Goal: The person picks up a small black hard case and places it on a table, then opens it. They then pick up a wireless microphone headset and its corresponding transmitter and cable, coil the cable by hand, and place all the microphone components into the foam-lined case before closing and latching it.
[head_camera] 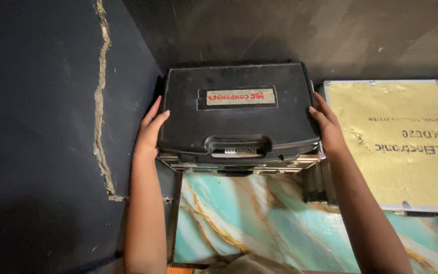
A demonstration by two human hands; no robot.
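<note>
My left hand (150, 129) and right hand (325, 127) press flat against the nine and three o'clock sides of a black hard-shell case (236, 109), fingers pressed together and laid along its edges, clamping rather than pinching. The case sits on a stack of metal-edged cases (239, 165) in a dark wall corner, with a gold-faced case (406, 142) at three o'clock and a teal marbled panel (259, 218) at six. I judge the shell rigid, fairly weighty and a little slick; its moulded handle (236, 144) at six o'clock offers the surer hold.
</note>
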